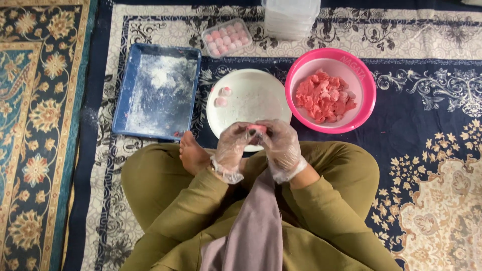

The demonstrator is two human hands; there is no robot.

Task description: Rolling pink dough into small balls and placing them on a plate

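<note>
Both my hands wear thin clear plastic gloves and meet over my lap. My left hand (232, 148) and my right hand (281, 145) are closed together around a small pink dough piece (258, 129), mostly hidden by the fingers. Just beyond them lies a white plate (261, 98) dusted with flour, holding two small pink dough balls (222, 96) at its left side. To the right, a pink bowl (369, 85) holds a heap of pink dough chunks (325, 96).
A blue tray (131, 100) coated with white flour lies at the left. A clear plastic box of pink balls (227, 37) and a stack of clear containers (291, 17) sit farther away. My crossed legs and bare foot (193, 154) rest on a patterned carpet.
</note>
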